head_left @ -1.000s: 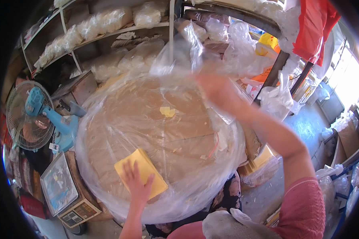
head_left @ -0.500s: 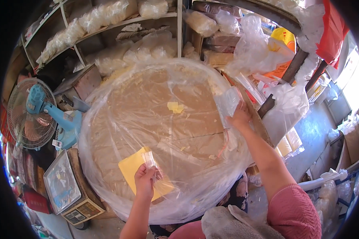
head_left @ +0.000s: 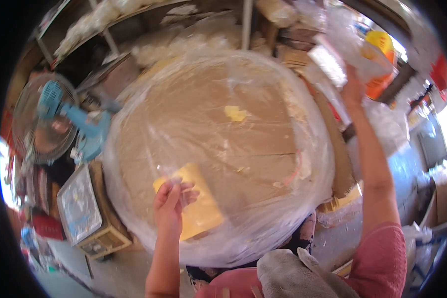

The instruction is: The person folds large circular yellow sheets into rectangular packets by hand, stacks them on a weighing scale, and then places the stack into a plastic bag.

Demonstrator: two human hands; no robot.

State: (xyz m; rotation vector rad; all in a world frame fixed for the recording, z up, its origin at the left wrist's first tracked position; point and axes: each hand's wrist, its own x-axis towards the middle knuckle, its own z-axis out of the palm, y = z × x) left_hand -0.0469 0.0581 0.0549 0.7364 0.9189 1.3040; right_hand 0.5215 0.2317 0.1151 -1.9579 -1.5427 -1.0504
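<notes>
A round brown work surface under crinkled clear plastic [head_left: 164, 109] fills the middle. At its near part, my left hand [head_left: 175, 196] has closed fingers on a small clear plastic bag [head_left: 187, 186], just above a stack of yellow sheets [head_left: 203, 213]. Up at the right, past the surface's edge, my right hand [head_left: 352, 87] is blurred, its fingers round a silvery-clear pack of plastic bags [head_left: 328, 64]. Small yellow scraps [head_left: 236, 113] lie near the surface's centre.
A blue fan [head_left: 89, 129] and a scale with a metal pan [head_left: 79, 203] stand at the left. Shelves [head_left: 114, 17] with wrapped bundles run behind. Hanging bags, a yellow-orange sack [head_left: 380, 44] and cardboard [head_left: 333, 169] crowd the right side.
My right hand has lifted the bag pack off the surface's right edge, moving up and rightward. My left hand, spread on the yellow sheets earlier, has closed on a clear bag.
</notes>
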